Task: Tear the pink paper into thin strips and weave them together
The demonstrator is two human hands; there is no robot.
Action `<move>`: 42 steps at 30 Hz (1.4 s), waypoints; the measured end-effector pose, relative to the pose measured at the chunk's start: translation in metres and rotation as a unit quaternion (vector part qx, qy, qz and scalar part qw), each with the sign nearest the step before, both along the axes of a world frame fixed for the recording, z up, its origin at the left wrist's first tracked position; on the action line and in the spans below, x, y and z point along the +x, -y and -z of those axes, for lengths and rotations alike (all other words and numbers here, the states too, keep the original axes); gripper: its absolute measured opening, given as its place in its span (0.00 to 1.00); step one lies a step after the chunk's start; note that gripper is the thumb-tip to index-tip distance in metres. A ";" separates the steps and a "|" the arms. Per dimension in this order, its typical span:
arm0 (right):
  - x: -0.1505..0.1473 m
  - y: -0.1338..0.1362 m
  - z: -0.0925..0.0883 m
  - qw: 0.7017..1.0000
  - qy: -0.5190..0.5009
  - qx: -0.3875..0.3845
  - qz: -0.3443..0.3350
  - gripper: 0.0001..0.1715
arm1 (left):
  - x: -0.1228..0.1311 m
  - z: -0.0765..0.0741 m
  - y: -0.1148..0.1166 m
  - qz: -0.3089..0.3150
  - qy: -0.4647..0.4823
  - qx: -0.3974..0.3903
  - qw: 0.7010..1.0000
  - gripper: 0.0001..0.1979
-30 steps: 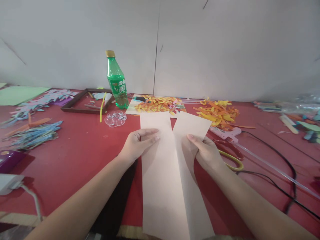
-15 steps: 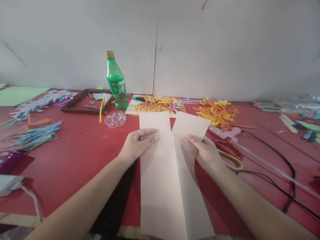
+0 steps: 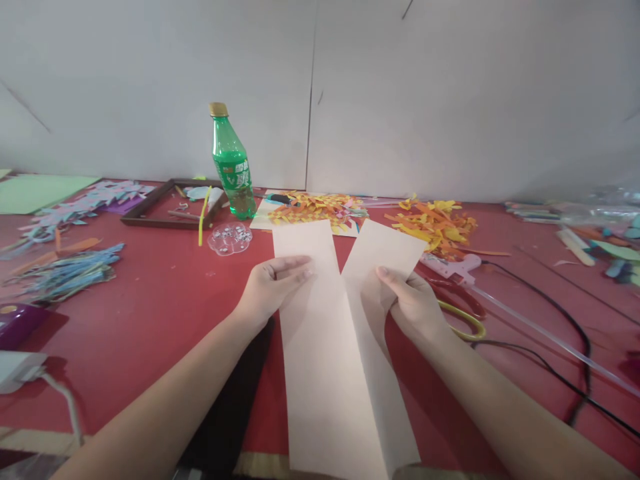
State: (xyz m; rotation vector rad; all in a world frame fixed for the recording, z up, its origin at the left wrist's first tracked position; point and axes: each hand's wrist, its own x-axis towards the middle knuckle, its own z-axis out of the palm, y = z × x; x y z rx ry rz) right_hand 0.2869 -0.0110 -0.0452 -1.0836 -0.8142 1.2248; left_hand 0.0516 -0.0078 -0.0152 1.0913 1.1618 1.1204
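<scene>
A long pale cream sheet of paper [image 3: 327, 353] hangs between my hands above the red table. Its top is parted in a V along a lengthwise crease, and below that the two halves are joined. My left hand [image 3: 273, 287] pinches the left half near its upper edge, thumb in front. On the other side, my right hand [image 3: 413, 300] pinches the right half, its fingers hidden behind the paper. Close by my right hand are yellow-and-red-handled scissors [image 3: 465, 321], partly covered, and a pink glue gun [image 3: 453, 267].
A green bottle [image 3: 234, 163] stands beside a brown frame [image 3: 145, 221] and a clear flower-shaped case [image 3: 230, 240]. Orange and yellow paper pieces [image 3: 437, 227] are heaped at the back. Blue strips [image 3: 75, 273] lie left. A black cable [image 3: 583, 333] curves along the right.
The split at the top of the paper has widened and runs a little lower. My left hand has shifted slightly left, and the paper's lower end has swung.
</scene>
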 end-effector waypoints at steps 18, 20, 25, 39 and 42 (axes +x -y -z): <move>-0.007 0.006 -0.013 0.996 -0.025 -0.064 -0.051 0.16 | -0.001 0.005 -0.002 -0.008 0.022 0.041 0.999 0.17; -0.006 0.005 -0.012 0.997 -0.030 -0.065 -0.040 0.15 | -0.001 0.005 -0.002 -0.004 0.020 0.031 0.999 0.17; -0.003 0.002 -0.009 0.998 -0.016 -0.060 -0.029 0.14 | -0.001 0.002 0.001 0.044 -0.035 0.012 0.998 0.18; -0.006 0.002 -0.009 0.999 -0.029 -0.037 0.000 0.14 | 0.000 0.000 0.002 0.026 -0.040 -0.001 0.999 0.20; -0.006 0.003 -0.010 0.999 -0.023 -0.031 0.001 0.15 | 0.000 -0.001 0.002 0.028 -0.032 -0.004 0.999 0.20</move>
